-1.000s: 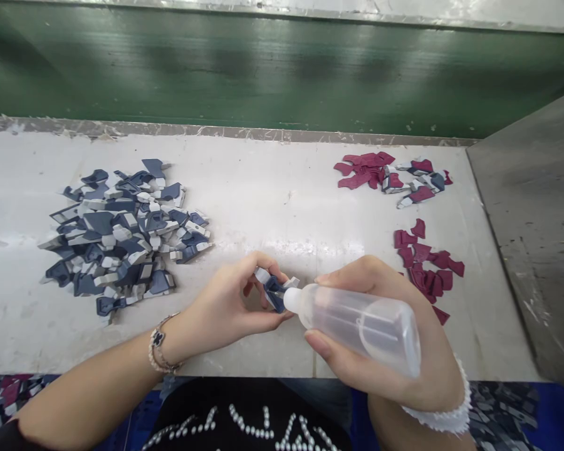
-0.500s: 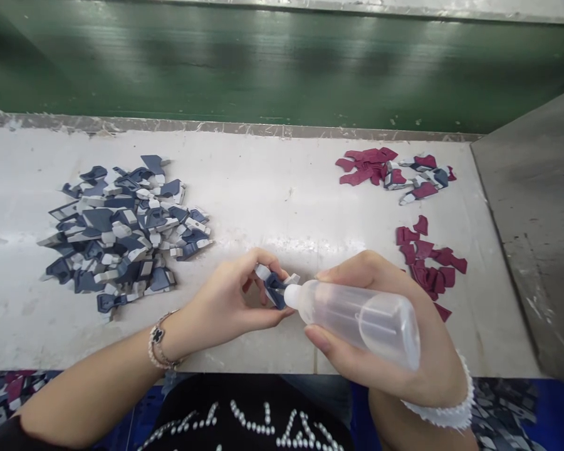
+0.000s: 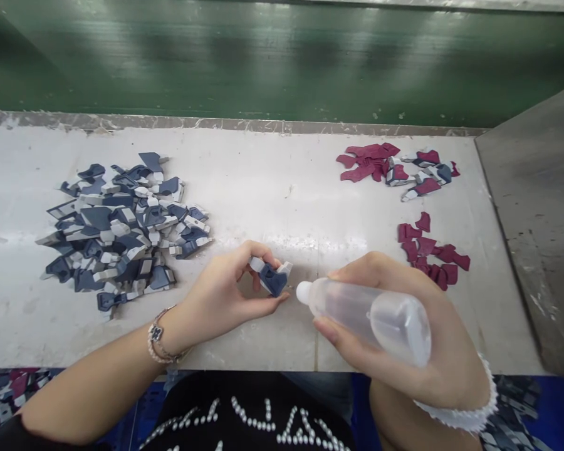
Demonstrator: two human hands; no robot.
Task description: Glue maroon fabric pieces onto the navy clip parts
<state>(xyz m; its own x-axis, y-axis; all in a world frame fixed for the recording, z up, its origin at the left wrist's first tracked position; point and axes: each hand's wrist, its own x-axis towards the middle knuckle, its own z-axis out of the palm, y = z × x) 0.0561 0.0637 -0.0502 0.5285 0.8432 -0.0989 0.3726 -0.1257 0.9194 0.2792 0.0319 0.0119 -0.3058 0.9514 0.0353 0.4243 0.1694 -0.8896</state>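
Observation:
In my left hand (image 3: 220, 294) a small blue-and-white plastic part (image 3: 272, 279) is held between thumb and fingers, its dark blue recessed face turned up. My right hand (image 3: 404, 332) wraps round a translucent squeeze bottle (image 3: 361, 313) with a white nozzle cap. The bottle lies tilted, nozzle pointing left, a short gap away from the part. Clear liquid shows inside it. Right of the bottle lies a loose group of maroon pieces (image 3: 427, 247), partly covered by my right hand.
A large pile of blue-and-white parts (image 3: 122, 225) covers the left of the white table (image 3: 263, 181). At the back right are more maroon pieces (image 3: 366, 161) beside several parts with maroon inserts (image 3: 423, 175). A green wall (image 3: 282, 69) bounds the back, a metal panel (image 3: 536, 225) the right.
The bottle has drawn back to the right, its nozzle leaving the blue-and-white part it was against. My left hand keeps hold of the part, with its blue face now more visible.

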